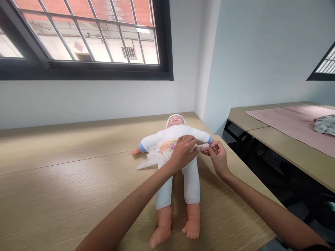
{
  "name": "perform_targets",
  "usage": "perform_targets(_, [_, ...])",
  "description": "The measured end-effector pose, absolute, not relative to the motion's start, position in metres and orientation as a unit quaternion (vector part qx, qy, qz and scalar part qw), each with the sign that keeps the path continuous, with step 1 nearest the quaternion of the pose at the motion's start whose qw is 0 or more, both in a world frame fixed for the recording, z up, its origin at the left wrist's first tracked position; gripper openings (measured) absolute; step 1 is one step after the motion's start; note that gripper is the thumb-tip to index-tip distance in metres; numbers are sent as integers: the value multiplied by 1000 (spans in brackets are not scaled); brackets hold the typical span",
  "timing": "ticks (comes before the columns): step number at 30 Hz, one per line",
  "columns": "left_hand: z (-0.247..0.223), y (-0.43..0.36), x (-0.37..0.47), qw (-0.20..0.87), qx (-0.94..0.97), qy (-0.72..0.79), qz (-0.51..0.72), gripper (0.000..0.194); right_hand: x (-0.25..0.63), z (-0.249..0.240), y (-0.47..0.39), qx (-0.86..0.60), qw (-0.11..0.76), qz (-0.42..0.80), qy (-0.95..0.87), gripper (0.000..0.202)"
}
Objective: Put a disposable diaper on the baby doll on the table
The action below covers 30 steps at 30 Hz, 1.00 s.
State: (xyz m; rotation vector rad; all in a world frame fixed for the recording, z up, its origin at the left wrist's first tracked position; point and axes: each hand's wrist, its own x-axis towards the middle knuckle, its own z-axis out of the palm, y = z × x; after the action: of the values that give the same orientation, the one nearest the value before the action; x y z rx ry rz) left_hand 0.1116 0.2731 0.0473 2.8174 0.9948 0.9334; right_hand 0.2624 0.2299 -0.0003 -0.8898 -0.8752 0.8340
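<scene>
A baby doll (176,131) in a white outfit with blue cuffs lies on its back on the table, feet towards me. Around its hips is a white diaper (157,153) with a coloured print on the front; one side flap spreads out to the left. Bent over the front of the diaper, my left hand (184,150) presses on it with curled fingers, and its fingertips are partly hidden. My right hand (218,157) pinches the end of the diaper's right side flap (202,147) between thumb and fingers, beside the doll's cuff.
The wooden table (65,195) meets the wall below a barred window (104,66). Its right edge runs close by my right forearm. Across a gap stands another table (272,139) with a pink cloth (288,120) and a bunched grey-white cloth (326,124).
</scene>
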Motion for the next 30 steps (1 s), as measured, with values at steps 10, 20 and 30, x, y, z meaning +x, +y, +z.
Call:
perform_targets(10, [45, 274, 113, -7, 893, 358, 273, 21, 261, 1, 229, -413, 726, 367, -408, 31])
perform_targets(20, [41, 271, 111, -70, 895, 374, 233, 29, 260, 2, 227, -412, 722, 353, -430, 31])
perform_targets(30, [50, 268, 114, -77, 929, 295, 210, 26, 262, 6, 227, -419, 725, 375, -397, 35])
